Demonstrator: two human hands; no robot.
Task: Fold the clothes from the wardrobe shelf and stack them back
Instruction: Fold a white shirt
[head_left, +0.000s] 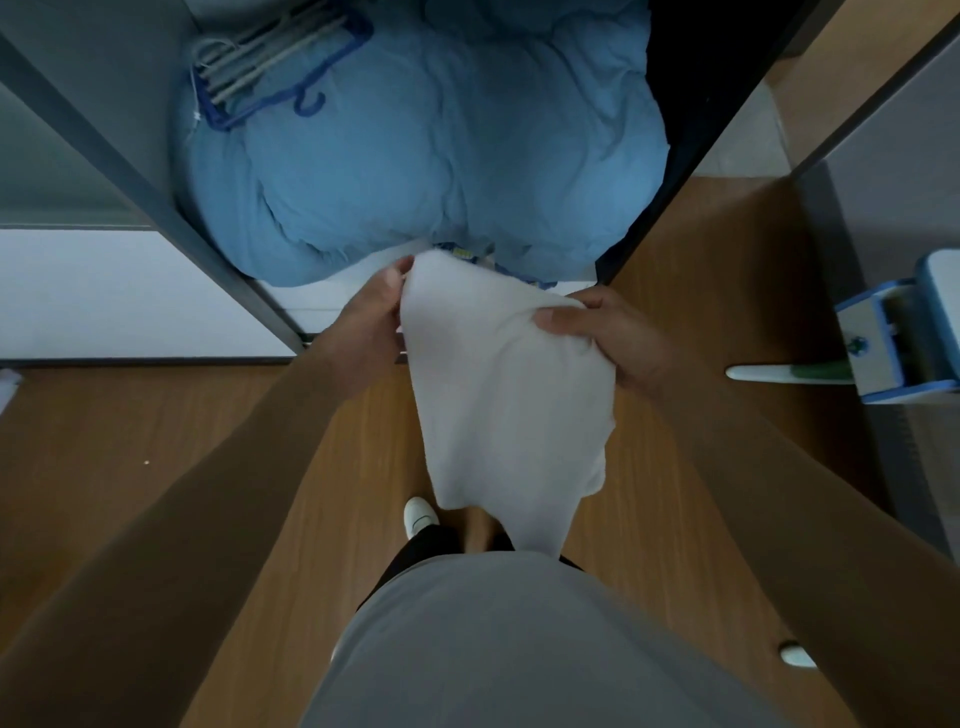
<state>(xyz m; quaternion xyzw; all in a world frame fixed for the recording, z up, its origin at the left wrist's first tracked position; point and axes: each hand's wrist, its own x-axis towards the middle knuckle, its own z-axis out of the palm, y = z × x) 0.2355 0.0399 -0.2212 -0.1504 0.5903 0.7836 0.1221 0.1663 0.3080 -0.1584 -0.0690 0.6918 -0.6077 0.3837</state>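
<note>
**White cloth held up in both hands before the shelf**

The person holds a white garment (493, 395) between the two hands, in front of the body. The left hand (374, 309) pinches its upper corner with curled fingers. The right hand (610, 338) grasps the other side of the top edge, with the thumb pressed on the front of the fabric. From the hands the garment hangs down loose and creased, and its lower end reaches near a white shoe (420, 514) on the wooden floor (156, 441).

Just beyond the hands, a big blue duvet (431, 156) fills the wardrobe shelf (291, 306). Between the duvet and the top of the garment a small piece of patterned cloth (511, 271) shows, too hidden to tell what it is. Far beyond the left hand, a bundle of hangers (275, 67) lies on the duvet. Well to the outside of the right hand stands a blue and white plastic box (883, 338) on the floor
</note>
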